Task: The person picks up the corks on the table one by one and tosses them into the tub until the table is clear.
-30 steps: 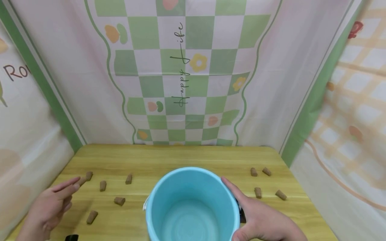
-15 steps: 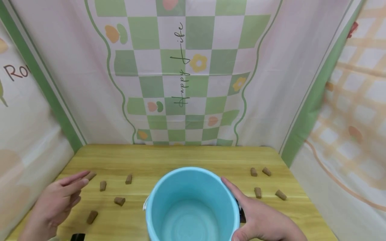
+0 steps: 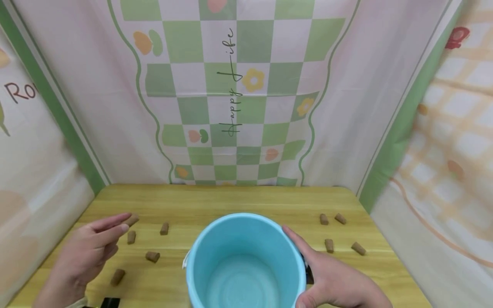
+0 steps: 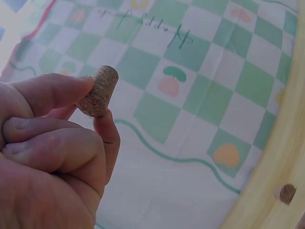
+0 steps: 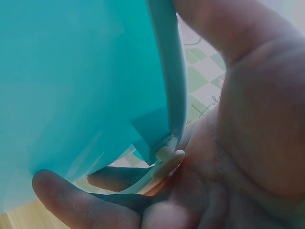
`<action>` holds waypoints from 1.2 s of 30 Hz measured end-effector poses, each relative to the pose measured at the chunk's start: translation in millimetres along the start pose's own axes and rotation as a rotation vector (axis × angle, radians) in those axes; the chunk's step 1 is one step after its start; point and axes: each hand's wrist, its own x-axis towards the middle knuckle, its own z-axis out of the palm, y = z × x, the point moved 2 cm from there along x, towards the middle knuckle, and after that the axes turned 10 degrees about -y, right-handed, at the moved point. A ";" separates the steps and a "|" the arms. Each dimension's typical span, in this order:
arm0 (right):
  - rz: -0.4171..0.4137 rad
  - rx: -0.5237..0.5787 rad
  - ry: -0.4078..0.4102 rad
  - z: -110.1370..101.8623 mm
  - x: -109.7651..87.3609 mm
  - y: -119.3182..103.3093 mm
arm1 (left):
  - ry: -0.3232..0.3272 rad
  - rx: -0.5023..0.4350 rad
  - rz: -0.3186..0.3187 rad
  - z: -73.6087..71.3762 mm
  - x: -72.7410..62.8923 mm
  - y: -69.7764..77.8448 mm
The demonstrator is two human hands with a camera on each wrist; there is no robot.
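Observation:
My left hand (image 3: 90,250) pinches a cork stopper (image 4: 100,90) between thumb and fingertips, raised off the table at the left side. The cork is brown, speckled and slightly tapered. My right hand (image 3: 335,273) grips the right side of a light blue bucket (image 3: 246,218), thumb and fingers spread around its wall. In the right wrist view, the bucket's white handle (image 5: 162,171) runs by the fingers at its hinge. Seen from above, the bucket stands upright with nothing inside its visible floor.
Several corks lie left of the bucket, including one near the middle (image 3: 152,256) and one nearer the front (image 3: 117,277). More corks, such as this angled cork (image 3: 358,248), lie to the right. A patterned cloth (image 3: 239,107) hangs behind the wooden table (image 3: 227,199).
The left hand has lifted the cork from the far left and carried it rightward. The right hand and bucket stay in place.

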 end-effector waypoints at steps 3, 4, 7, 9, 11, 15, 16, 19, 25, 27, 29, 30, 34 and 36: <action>0.009 0.034 -0.003 1.0 0.2 -1.6 | 0.004 0.027 -0.006 5.5 0.5 2.3; 0.010 0.041 -0.004 1.3 0.2 -1.8 | 0.002 0.031 -0.004 7.3 0.9 3.0; -0.002 0.065 -0.006 1.6 0.3 -1.3 | -0.010 0.059 -0.006 12.8 1.6 5.1; -0.016 0.065 -0.006 1.2 0.4 -0.7 | -0.025 0.066 -0.003 16.6 2.6 6.6; -0.034 0.055 -0.004 1.1 0.7 -0.6 | -0.037 0.073 -0.006 20.7 3.1 8.2; -0.055 0.045 -0.008 1.6 1.2 -2.3 | -0.052 0.092 -0.026 29.1 4.1 12.0; -0.059 0.050 -0.011 1.9 1.2 -2.9 | -0.055 0.099 -0.031 31.3 4.4 13.2; -0.066 0.058 -0.017 2.1 1.5 -3.3 | -0.068 0.119 -0.036 38.0 5.4 17.8; -0.059 0.014 -0.006 0.9 0.6 0.0 | -0.090 0.189 -0.046 52.5 7.0 26.4; -0.063 -0.001 -0.002 0.7 0.3 0.9 | -0.106 0.190 -0.035 57.6 8.0 28.0; -0.066 -0.018 0.003 0.6 0.1 1.5 | -0.115 0.192 -0.025 62.1 8.5 29.6; -0.066 -0.020 0.004 0.6 0.1 1.8 | -0.116 0.197 -0.019 64.4 8.4 30.4; -0.068 -0.042 0.011 0.7 -0.1 2.6 | -0.124 0.224 -0.008 71.8 8.1 32.1; -0.073 -0.048 0.012 0.8 0.0 2.8 | -0.138 0.207 -0.002 75.4 8.5 32.0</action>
